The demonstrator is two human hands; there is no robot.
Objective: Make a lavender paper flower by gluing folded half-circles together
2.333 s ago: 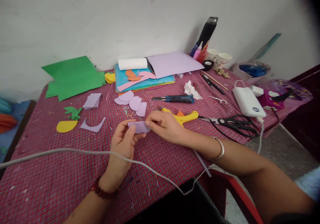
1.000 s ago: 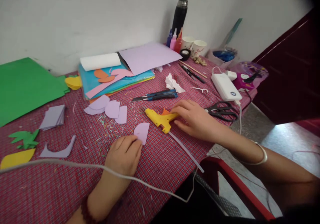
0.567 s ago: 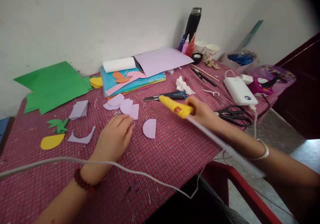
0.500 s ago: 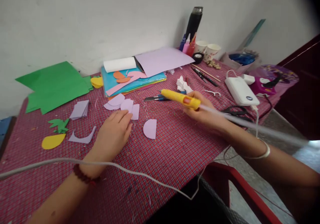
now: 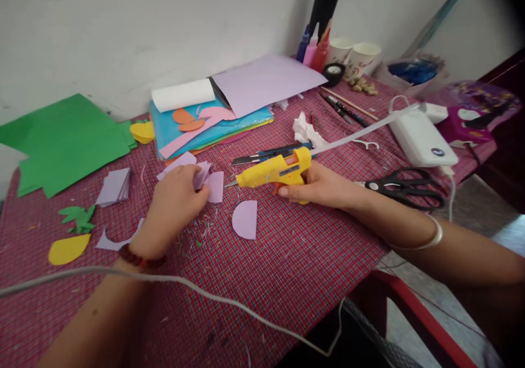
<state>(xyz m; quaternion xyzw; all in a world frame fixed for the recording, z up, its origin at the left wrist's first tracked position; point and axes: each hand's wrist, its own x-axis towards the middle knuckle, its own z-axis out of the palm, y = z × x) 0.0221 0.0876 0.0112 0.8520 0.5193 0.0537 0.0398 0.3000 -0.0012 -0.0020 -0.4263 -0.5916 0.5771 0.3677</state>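
Observation:
My right hand is wrapped round the handle of a yellow hot glue gun. Its nozzle points left and a long clear glue stick sticks out of its back. My left hand pinches a lilac paper piece in the small cluster of lilac cutouts; part of it is hidden by the fingers. A lilac square lies beside these fingertips. Between the two hands rests a lilac half-round cutout, flat on the checked cloth and touched by neither hand.
Green sheets, a lilac stack and a yellow cutout lie at left. A utility knife is behind the glue gun. Scissors and a white power bank are at right. A pale cord crosses the front.
The glue gun has swung level and moved slightly left and down, its glue stick now slanting up to the right. My left fingers have closed on a lilac piece. The view has shifted.

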